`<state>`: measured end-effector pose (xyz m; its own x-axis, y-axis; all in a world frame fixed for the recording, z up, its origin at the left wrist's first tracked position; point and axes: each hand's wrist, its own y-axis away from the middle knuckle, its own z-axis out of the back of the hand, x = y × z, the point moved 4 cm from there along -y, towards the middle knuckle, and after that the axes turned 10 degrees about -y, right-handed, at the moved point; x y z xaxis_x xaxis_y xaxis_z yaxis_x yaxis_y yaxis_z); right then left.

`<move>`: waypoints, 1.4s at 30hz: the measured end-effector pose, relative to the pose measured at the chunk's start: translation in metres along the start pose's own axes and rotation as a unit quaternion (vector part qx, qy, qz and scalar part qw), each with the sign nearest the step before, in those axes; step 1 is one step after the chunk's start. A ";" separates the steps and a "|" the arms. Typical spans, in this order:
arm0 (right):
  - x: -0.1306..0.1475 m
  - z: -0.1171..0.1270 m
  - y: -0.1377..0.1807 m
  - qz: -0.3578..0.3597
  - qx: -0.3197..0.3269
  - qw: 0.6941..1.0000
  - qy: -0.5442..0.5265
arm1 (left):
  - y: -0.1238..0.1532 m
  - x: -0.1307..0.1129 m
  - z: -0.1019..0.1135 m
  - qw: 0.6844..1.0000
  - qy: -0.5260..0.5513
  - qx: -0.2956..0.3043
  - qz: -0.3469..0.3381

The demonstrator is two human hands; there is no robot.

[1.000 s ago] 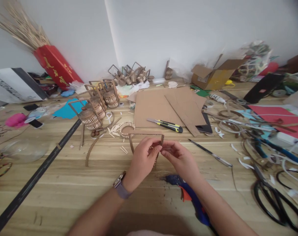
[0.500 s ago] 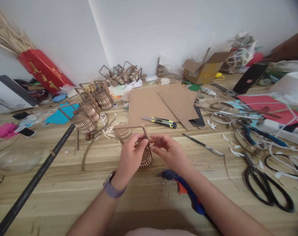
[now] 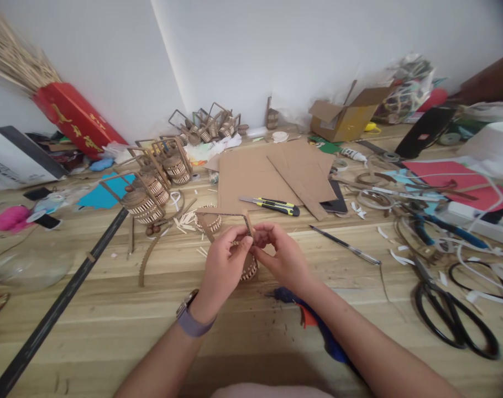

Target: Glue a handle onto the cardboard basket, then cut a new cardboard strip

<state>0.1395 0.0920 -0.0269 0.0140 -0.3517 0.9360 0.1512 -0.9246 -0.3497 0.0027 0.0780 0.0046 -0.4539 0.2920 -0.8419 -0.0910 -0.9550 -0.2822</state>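
A small brown basket (image 3: 250, 271) with pale slats and an angular cardboard handle (image 3: 222, 211) stands between my hands, partly hidden by them. My left hand (image 3: 225, 262) is closed on the handle's right upright, thumb pressed against it. From the other side, my right hand (image 3: 282, 257) pinches at the same upright, its fingertips touching there. Whether a separate small piece is between the right fingers cannot be seen. Just behind the handle sits another slatted basket body (image 3: 211, 219). A blue glue gun (image 3: 285, 296) lies partly under my right forearm.
Finished-looking baskets (image 3: 142, 204) stand at the left beside a dark pole (image 3: 64, 296). A yellow-black utility knife (image 3: 272, 205) rests on cardboard sheets (image 3: 243, 166). To the right are a pen (image 3: 345, 245), black scissors (image 3: 446, 309) and blue-handled pliers (image 3: 450, 232).
My right fingers have closed in on the handle's upright, nearer to my left thumb. The handle has shifted slightly to the right with the view. Everything else stays put.
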 end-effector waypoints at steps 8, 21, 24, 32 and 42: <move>-0.007 0.010 -0.004 0.013 0.034 0.999 -0.014 | -0.002 0.004 -0.004 1.000 0.021 0.012 0.014; -0.020 0.018 -0.004 0.010 0.058 0.998 -0.026 | -0.005 -0.003 -0.011 0.998 -0.044 -0.017 -0.049; -0.021 0.018 -0.004 0.011 0.058 0.998 -0.025 | -0.005 -0.003 -0.012 0.998 -0.045 -0.022 -0.045; -0.021 0.019 -0.004 0.019 0.054 0.998 -0.020 | -0.004 0.003 -0.014 0.999 -0.021 -0.009 -0.033; -0.022 0.021 -0.006 0.035 0.050 0.998 -0.027 | -0.007 0.007 -0.012 0.999 0.004 0.043 -0.025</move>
<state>0.1591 0.1084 -0.0450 0.0806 -0.4037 0.9113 0.2467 -0.8778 -0.4106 0.0107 0.0878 -0.0050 -0.4395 0.3402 -0.8313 -0.1904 -0.9398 -0.2839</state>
